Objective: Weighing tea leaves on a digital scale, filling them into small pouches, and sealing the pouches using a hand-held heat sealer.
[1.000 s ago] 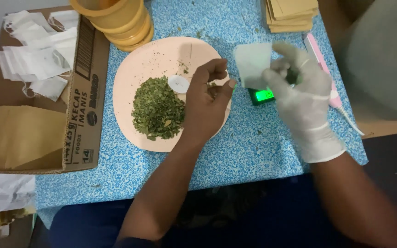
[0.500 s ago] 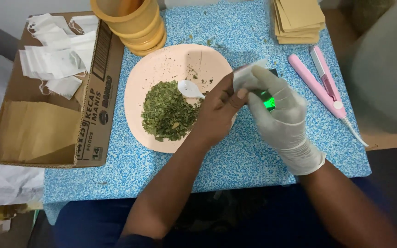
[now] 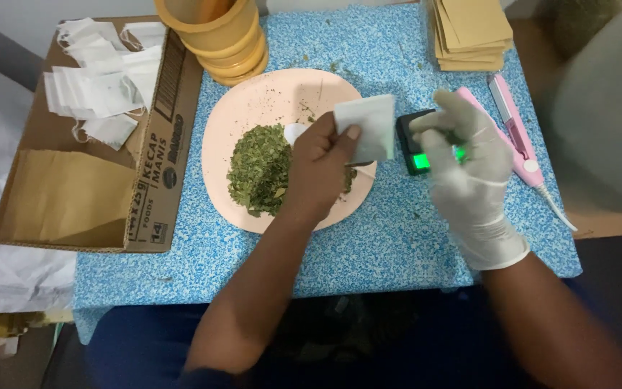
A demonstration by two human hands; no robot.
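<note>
My bare left hand (image 3: 318,169) rests over a pink plate (image 3: 253,94) and pinches a small white filter bag (image 3: 367,126) between thumb and fingers. The bowl of a white spoon (image 3: 293,132) shows beside its knuckles, with the handle hidden under the hand. A heap of dried green leaves (image 3: 257,169) lies on the plate to the left of that hand. My gloved right hand (image 3: 462,158) hovers over a small black scale (image 3: 408,133) with a lit green display, fingers loosely bent and apart, apparently with nothing in them.
A cardboard box (image 3: 156,158) at the left holds more white bags (image 3: 102,86) and brown paper. Stacked yellow tubs (image 3: 221,36) stand behind the plate. Brown envelopes (image 3: 469,32) are piled at the back right, and a pink clamp-style sealer (image 3: 512,133) lies by the table's (image 3: 368,238) right edge.
The white bag passed from my gloved right hand to my left hand. The right hand drew back to the right, over the scale.
</note>
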